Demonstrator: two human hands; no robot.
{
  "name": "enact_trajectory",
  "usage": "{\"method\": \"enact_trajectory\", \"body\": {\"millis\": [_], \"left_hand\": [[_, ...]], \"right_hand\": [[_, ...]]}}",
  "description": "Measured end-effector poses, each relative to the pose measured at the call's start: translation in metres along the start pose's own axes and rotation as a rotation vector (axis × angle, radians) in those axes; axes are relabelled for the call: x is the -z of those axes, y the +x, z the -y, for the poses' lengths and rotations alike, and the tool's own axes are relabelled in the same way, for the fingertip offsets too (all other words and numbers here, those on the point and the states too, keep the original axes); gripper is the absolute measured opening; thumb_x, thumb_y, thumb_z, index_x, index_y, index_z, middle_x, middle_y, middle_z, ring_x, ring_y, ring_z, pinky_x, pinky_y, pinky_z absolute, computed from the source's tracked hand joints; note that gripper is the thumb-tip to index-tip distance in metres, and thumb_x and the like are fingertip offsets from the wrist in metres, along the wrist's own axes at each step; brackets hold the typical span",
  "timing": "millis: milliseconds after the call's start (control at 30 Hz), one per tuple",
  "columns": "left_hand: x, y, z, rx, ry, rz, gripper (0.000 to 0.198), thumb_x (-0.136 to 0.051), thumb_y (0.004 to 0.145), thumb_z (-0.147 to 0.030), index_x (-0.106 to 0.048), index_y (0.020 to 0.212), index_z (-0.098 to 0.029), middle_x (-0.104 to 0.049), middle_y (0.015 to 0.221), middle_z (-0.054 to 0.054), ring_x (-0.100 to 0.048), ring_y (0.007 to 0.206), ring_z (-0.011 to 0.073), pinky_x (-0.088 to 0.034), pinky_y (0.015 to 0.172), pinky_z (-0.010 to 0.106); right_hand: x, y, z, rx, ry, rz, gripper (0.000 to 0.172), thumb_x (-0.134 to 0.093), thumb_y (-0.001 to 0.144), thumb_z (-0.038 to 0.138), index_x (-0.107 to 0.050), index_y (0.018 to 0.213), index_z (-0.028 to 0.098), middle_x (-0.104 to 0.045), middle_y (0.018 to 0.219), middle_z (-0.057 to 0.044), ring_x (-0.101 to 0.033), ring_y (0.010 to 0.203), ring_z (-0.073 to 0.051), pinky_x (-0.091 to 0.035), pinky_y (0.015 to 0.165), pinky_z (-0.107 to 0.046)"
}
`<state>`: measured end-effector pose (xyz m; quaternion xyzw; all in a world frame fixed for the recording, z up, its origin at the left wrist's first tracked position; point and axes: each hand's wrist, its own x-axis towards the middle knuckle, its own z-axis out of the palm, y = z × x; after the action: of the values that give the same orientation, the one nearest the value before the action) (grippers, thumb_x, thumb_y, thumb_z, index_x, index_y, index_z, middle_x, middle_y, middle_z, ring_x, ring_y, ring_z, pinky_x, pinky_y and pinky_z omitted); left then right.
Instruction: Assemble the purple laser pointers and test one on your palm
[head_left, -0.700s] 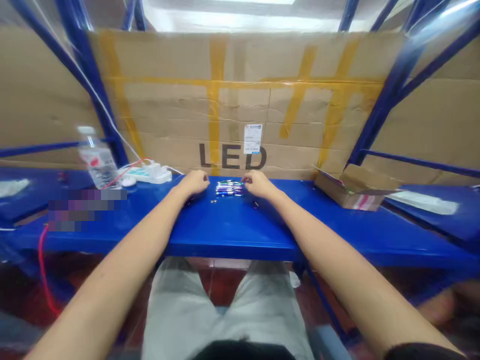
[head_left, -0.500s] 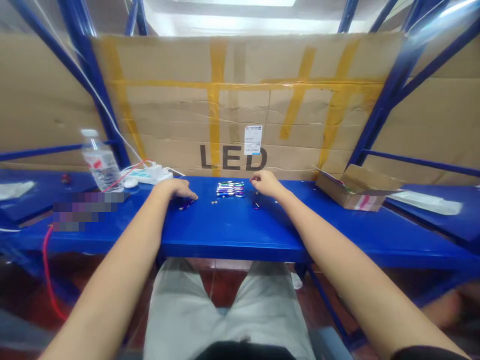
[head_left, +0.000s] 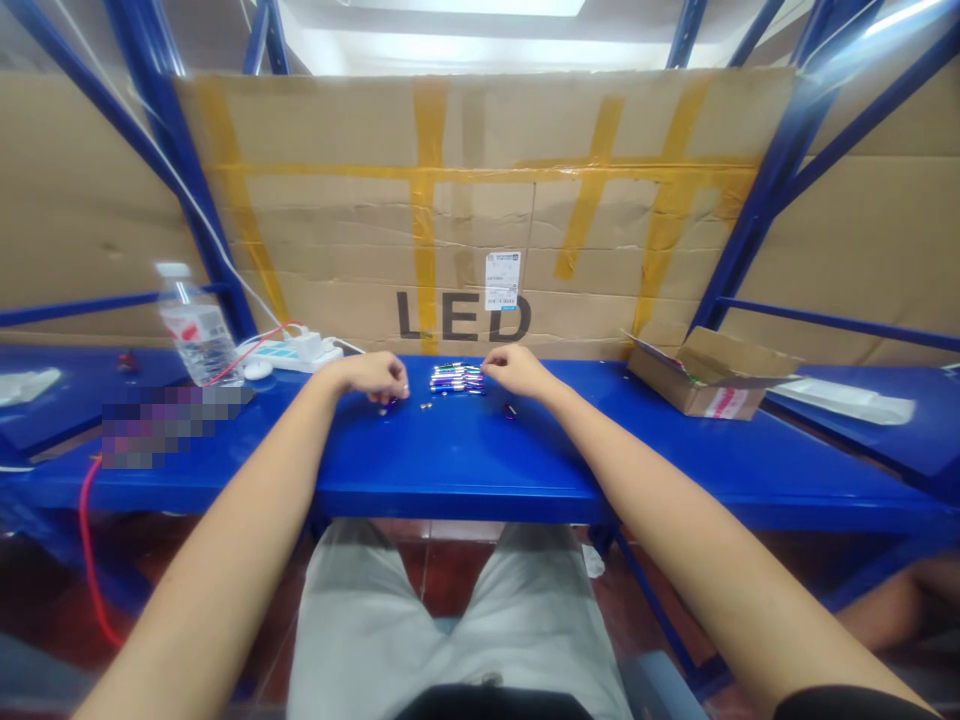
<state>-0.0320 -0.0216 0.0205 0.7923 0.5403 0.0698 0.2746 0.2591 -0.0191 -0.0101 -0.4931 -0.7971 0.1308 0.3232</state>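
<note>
From the head camera, a row of small metallic tubes (head_left: 457, 378) lies near the back of the blue counter (head_left: 465, 460). The left hand (head_left: 373, 377), fingers curled down, rests just left of them. The right hand (head_left: 514, 369), loosely curled, touches their right end. Whether either hand grips anything cannot be told.

I see a water bottle (head_left: 193, 330) and power strip (head_left: 300, 350) at left, an open cardboard box (head_left: 705, 385) at right, LED-marked cardboard (head_left: 465, 200) behind.
</note>
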Motion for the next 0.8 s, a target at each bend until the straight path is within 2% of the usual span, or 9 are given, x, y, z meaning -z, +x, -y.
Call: {"method": "enact_trajectory", "body": {"millis": [133, 200, 333, 433, 467, 500, 600, 667, 800], "left_hand": [[-0.024, 0.013, -0.026, -0.345, -0.336, -0.322, 0.029, -0.074, 0.078, -0.038, -0.064, 0.089, -0.014, -0.070, 0.072, 0.005, -0.066, 0.064, 0.0165, -0.055, 0.065, 0.030], [-0.038, 0.021, -0.036, -0.425, -0.422, -0.383, 0.028, -0.074, 0.079, -0.038, -0.064, 0.089, -0.014, -0.069, 0.070, 0.004, -0.066, 0.064, 0.0167, -0.055, 0.066, 0.031], [-0.052, 0.031, -0.040, -0.472, -0.428, -0.412, 0.033, -0.073, 0.079, -0.042, -0.065, 0.095, -0.014, -0.070, 0.076, 0.005, -0.067, 0.069, 0.0177, -0.054, 0.067, 0.031], [-0.045, 0.029, -0.029, -0.407, -0.193, -0.490, 0.036, -0.071, 0.078, -0.042, -0.069, 0.101, -0.014, -0.073, 0.087, 0.007, -0.066, 0.079, 0.0192, -0.051, 0.073, 0.032], [-0.040, 0.027, -0.025, -0.374, -0.084, -0.484, 0.032, -0.072, 0.077, -0.040, -0.071, 0.096, -0.015, -0.073, 0.089, 0.007, -0.066, 0.081, 0.0198, -0.050, 0.075, 0.032], [-0.036, 0.024, -0.020, -0.336, -0.004, -0.419, 0.027, -0.071, 0.076, -0.038, -0.073, 0.091, -0.016, -0.074, 0.088, 0.007, -0.066, 0.081, 0.0200, -0.049, 0.076, 0.031], [-0.025, 0.017, -0.008, -0.215, 0.073, -0.133, 0.023, -0.070, 0.073, -0.036, -0.076, 0.084, -0.018, -0.073, 0.078, 0.004, -0.063, 0.069, 0.0178, -0.046, 0.068, 0.029], [-0.023, 0.015, -0.005, -0.172, 0.078, -0.014, 0.026, -0.071, 0.070, -0.037, -0.076, 0.087, -0.018, -0.072, 0.077, 0.004, -0.061, 0.064, 0.0162, -0.044, 0.062, 0.027], [-0.027, 0.019, -0.005, -0.174, 0.084, 0.003, 0.032, -0.072, 0.069, -0.039, -0.076, 0.094, -0.018, -0.072, 0.079, 0.003, -0.058, 0.065, 0.0150, -0.043, 0.062, 0.026]], "right_hand": [[-0.009, -0.002, 0.012, 0.088, 0.247, 0.123, 0.014, -0.070, 0.080, 0.023, -0.073, 0.089, 0.013, -0.074, 0.087, -0.006, -0.064, 0.078, -0.015, -0.047, 0.073, -0.025], [-0.013, -0.003, 0.016, 0.121, 0.326, 0.170, 0.019, -0.073, 0.078, 0.028, -0.071, 0.089, 0.013, -0.073, 0.084, -0.004, -0.062, 0.076, -0.015, -0.047, 0.072, -0.026], [-0.019, -0.001, 0.015, 0.124, 0.287, 0.137, 0.015, -0.072, 0.077, 0.027, -0.067, 0.076, 0.014, -0.066, 0.071, 0.000, -0.057, 0.068, -0.013, -0.043, 0.067, -0.026], [-0.018, 0.002, 0.009, 0.096, 0.258, 0.099, 0.009, -0.068, 0.077, 0.018, -0.067, 0.085, 0.014, -0.067, 0.074, -0.001, -0.059, 0.069, -0.014, -0.044, 0.067, -0.026], [-0.018, 0.002, 0.007, 0.083, 0.239, 0.081, 0.012, -0.066, 0.077, 0.014, -0.066, 0.089, 0.014, -0.067, 0.074, -0.001, -0.059, 0.069, -0.014, -0.044, 0.067, -0.026], [-0.017, 0.002, 0.005, 0.069, 0.216, 0.066, 0.015, -0.064, 0.076, 0.011, -0.065, 0.090, 0.014, -0.066, 0.073, 0.000, -0.059, 0.069, -0.014, -0.044, 0.066, -0.025], [-0.014, 0.000, 0.006, 0.040, 0.154, 0.072, 0.014, -0.061, 0.074, 0.006, -0.062, 0.084, 0.016, -0.064, 0.071, 0.001, -0.058, 0.066, -0.013, -0.043, 0.063, -0.024], [-0.012, -0.003, 0.010, 0.024, 0.132, 0.103, 0.012, -0.062, 0.073, 0.006, -0.059, 0.080, 0.016, -0.065, 0.071, 0.000, -0.058, 0.065, -0.013, -0.042, 0.061, -0.024], [-0.012, -0.007, 0.015, 0.001, 0.137, 0.204, 0.013, -0.063, 0.076, 0.006, -0.058, 0.081, 0.016, -0.067, 0.071, -0.002, -0.058, 0.060, -0.012, -0.041, 0.057, -0.023]]}}
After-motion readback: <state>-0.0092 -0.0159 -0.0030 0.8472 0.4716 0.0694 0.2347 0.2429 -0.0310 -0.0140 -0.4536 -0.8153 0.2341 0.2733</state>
